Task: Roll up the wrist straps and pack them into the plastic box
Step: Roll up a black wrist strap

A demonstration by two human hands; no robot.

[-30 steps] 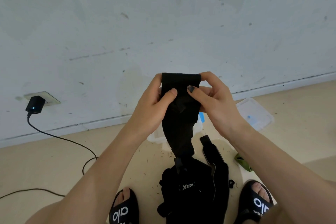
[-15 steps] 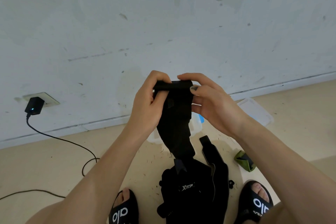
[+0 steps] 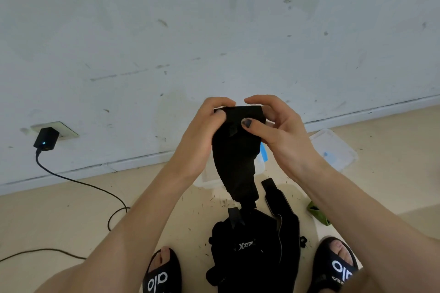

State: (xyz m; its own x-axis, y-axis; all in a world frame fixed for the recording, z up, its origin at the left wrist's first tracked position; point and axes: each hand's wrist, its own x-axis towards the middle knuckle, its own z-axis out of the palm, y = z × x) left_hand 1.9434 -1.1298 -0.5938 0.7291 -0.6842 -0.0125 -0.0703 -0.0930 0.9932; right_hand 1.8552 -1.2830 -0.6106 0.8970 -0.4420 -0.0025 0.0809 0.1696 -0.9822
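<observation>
Rolled more since earlier: left hand [image 3: 202, 131], right hand [image 3: 278, 131] both grip wrist strap [image 3: 235, 150] top.

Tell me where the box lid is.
In the head view, the lid lies on the floor at right by the wall, just beyond the right hand.

The wrist strap [image 3: 234, 162] is matt black cloth — soft and limp. The plastic box [image 3: 209, 177] and its lid [image 3: 333, 147] are translucent, smooth plastic. The wall [image 3: 214, 31] is matt, scuffed paint; the floor [image 3: 71, 209] — smooth, faintly glossy.
</observation>
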